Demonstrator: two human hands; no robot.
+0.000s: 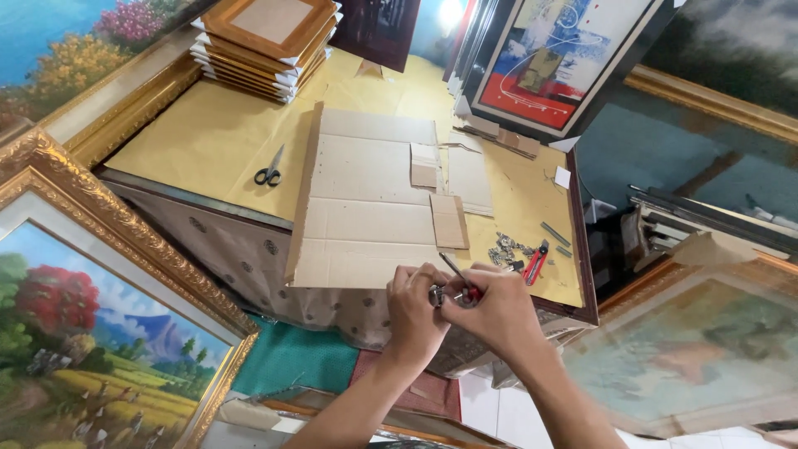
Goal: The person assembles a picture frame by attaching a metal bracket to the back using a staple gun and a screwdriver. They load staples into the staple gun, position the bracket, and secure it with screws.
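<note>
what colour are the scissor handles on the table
Black. The scissors lie on the yellow-covered table, seen in the head view.

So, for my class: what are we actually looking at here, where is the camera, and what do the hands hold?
This is one picture from a camera worn on a person's head, looking down at their own two bare hands.

The left hand and right hand meet at the near edge of a table covered in yellow paper. Together they grip a small metal part and a thin tool with a red handle; the details are too small to tell.

On the table lie a large cardboard sheet, black-handled scissors, red pliers and a stack of wooden frames. Framed paintings stand all around.
</note>
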